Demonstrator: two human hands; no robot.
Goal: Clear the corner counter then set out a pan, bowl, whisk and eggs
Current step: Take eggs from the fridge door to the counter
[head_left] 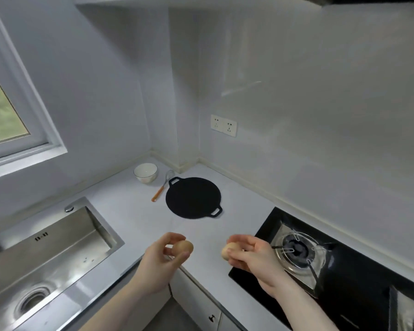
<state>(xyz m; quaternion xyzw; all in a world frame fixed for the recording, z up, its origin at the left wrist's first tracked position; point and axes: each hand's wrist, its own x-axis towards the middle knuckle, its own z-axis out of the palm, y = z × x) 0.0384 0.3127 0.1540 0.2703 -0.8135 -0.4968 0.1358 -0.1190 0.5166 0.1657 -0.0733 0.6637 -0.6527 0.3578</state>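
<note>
Over the counter [139, 218], each hand holds an egg: left hand [160, 263], right hand [251, 256].

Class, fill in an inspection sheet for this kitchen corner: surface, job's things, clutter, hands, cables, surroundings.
Surface: pale counter, bare in front of the pan.
Job's things: black pan flat on the counter; whisk lying left of it; white bowl upright near the corner; one egg in the left hand, another egg in the right.
Clutter: nothing seen.
Hands: left hand and right hand each hold an egg above the counter edge.
Cables: nothing seen.
Surroundings: sink left, gas burner right, sockets on the wall, window.
</note>
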